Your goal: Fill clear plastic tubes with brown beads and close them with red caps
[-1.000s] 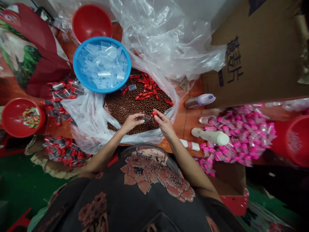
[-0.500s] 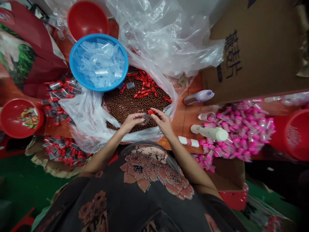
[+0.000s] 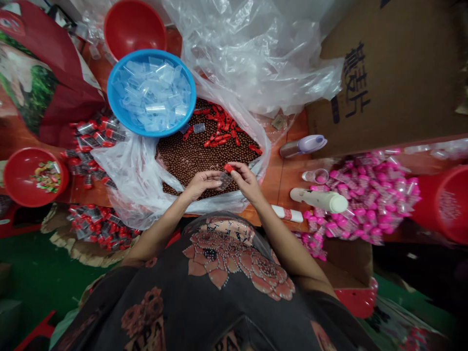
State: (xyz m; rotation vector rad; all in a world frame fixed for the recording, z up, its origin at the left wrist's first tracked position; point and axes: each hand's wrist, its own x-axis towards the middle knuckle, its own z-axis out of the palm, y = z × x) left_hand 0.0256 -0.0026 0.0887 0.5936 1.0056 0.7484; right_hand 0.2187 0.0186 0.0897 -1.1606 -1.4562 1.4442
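Note:
My left hand (image 3: 202,184) pinches a small clear plastic container (image 3: 225,181) between thumb and fingers. In my right hand (image 3: 245,181), the fingertips grip a red cap (image 3: 228,168) at the container's upper end; whether the two are joined I cannot tell. Both hands are over a plastic bag (image 3: 263,141) full of small brown balls (image 3: 190,161). Loose red caps (image 3: 224,127) lie on the balls' far side. A blue basin (image 3: 110,97) heaped with clear containers (image 3: 157,97) stands at the bag's far left.
Red-capped filled containers (image 3: 104,226) are piled at left, beside a red bowl (image 3: 14,180) of colourful bits. Pink-capped containers (image 3: 361,195) lie at right, near a pale bottle (image 3: 321,200) and a purple-topped bottle (image 3: 303,145). A cardboard box (image 3: 402,73) stands far right.
The view has shifted slightly. My hands stay close together, and more of the clear container shows between them. The red cap remains in my right fingertips.

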